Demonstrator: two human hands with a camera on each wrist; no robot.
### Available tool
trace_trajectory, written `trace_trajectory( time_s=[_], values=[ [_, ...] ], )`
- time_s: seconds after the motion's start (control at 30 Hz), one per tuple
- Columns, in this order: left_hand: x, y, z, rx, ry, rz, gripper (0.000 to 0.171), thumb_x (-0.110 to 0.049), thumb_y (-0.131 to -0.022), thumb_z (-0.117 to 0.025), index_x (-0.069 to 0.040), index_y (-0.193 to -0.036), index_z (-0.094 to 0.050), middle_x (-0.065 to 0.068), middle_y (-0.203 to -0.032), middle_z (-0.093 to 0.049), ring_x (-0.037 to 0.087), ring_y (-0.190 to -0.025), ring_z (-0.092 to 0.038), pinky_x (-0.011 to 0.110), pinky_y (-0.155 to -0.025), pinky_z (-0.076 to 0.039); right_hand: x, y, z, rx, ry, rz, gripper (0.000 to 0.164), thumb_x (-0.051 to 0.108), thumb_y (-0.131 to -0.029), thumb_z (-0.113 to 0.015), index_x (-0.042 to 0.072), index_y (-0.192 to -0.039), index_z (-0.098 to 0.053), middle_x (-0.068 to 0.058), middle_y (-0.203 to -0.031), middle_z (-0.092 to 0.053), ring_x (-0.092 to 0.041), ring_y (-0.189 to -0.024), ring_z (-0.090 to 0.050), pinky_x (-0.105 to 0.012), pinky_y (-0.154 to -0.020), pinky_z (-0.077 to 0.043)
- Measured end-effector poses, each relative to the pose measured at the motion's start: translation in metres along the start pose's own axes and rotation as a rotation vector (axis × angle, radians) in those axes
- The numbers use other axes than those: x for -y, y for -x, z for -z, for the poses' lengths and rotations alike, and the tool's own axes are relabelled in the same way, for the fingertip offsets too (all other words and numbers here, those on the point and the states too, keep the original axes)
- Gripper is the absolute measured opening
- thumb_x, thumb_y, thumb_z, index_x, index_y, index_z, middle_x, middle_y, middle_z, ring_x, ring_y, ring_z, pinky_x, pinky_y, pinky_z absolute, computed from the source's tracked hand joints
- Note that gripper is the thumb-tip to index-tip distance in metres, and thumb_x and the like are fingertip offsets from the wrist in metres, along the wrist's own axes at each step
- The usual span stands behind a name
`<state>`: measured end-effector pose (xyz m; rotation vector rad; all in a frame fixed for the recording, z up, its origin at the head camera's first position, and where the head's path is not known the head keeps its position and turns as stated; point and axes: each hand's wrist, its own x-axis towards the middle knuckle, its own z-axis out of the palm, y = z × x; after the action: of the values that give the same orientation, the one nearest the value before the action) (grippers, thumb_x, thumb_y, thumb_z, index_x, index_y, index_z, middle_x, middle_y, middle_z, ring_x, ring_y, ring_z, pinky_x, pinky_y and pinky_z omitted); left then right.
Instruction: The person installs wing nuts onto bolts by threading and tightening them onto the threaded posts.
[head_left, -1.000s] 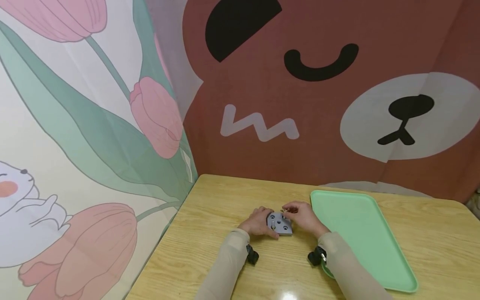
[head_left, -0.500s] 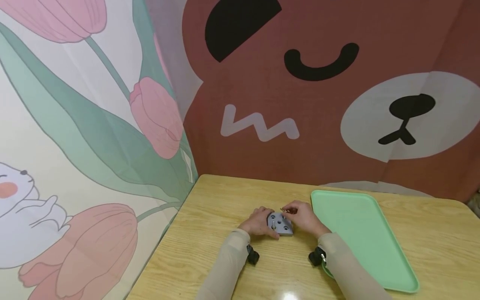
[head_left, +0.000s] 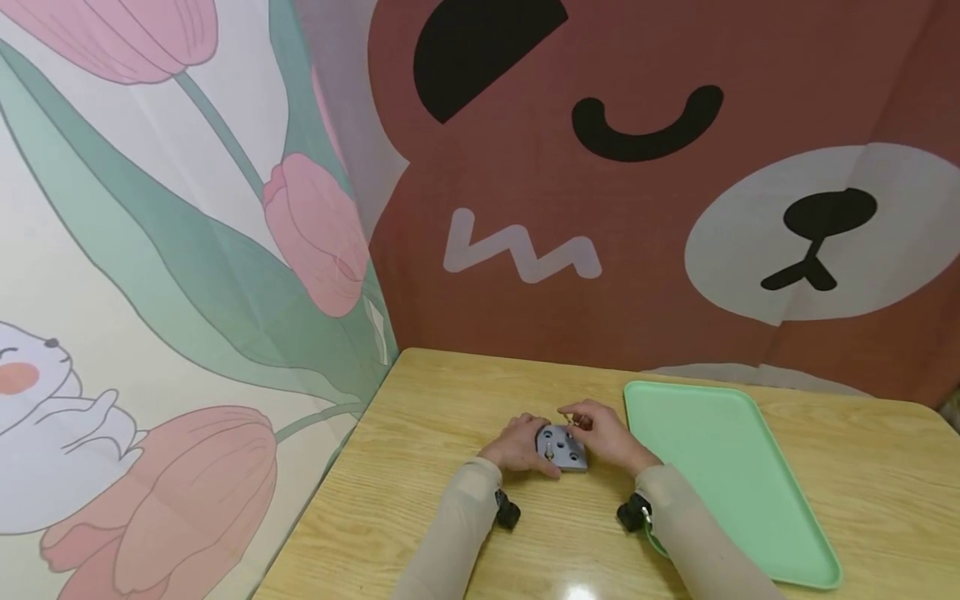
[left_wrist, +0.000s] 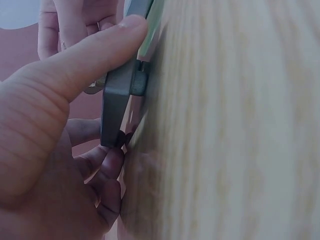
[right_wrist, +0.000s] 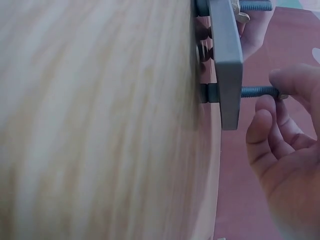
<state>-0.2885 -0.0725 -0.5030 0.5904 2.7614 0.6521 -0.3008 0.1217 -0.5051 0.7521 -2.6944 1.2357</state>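
on the table (head_left: 442, 392), the left hand (head_left: 516, 446) grips the grey plate (head_left: 564, 457), one wing nut (right_wrist: 243, 17) looking seated, while the right hand (head_left: 603, 433) pinches a second nut (right_wrist: 284, 97) at a bolt's (right_wrist: 256, 91) tip, apparently left to seat.

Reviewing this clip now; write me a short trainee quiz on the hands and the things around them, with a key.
1. Which hand grips the grey, flat, metal-looking plate?
2. Fill in: the pale green, rectangular, plastic-looking tray lies to the plate's ____ in the head view.
3. Where are the fingers of the right hand?
A: flat on the table
B: at the free end of a grey, threaded metal bolt
C: inside the tray

Key: 1. the left hand; 2. right; 3. B
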Motion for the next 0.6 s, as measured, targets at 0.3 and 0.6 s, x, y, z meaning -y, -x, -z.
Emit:
trace_trajectory(
  time_s=[0.3, 0.6],
  values=[
    [-0.0012, 0.0001, -0.0006, 0.002, 0.000, -0.001, 0.089, -0.060, -0.055, -0.072, -0.022, -0.129, -0.042, -0.003, -0.116, -0.041, 0.014, -0.099, -0.040, 0.031, -0.079, -0.037, -0.0045, 0.0024, 0.0024, 0.060, -0.024, -0.002, 0.031, 0.004, -0.082, -0.056, 0.010, -0.112, -0.060, 0.003, -0.086, -0.052, -0.013, -0.073, -0.049, -0.031, -0.063, -0.042],
    [-0.0006, -0.0009, -0.0006, -0.001, 0.010, 0.002, 0.088, -0.059, -0.055, -0.073, -0.023, -0.129, -0.042, -0.003, -0.116, -0.041, 0.014, -0.099, -0.040, 0.031, -0.078, -0.037, -0.0008, 0.0045, 0.0054, 0.077, -0.080, -0.018, 0.034, 0.003, -0.083, -0.050, 0.009, -0.116, -0.058, 0.001, -0.092, -0.054, -0.015, -0.077, -0.050, -0.031, -0.063, -0.043]
  ],
)
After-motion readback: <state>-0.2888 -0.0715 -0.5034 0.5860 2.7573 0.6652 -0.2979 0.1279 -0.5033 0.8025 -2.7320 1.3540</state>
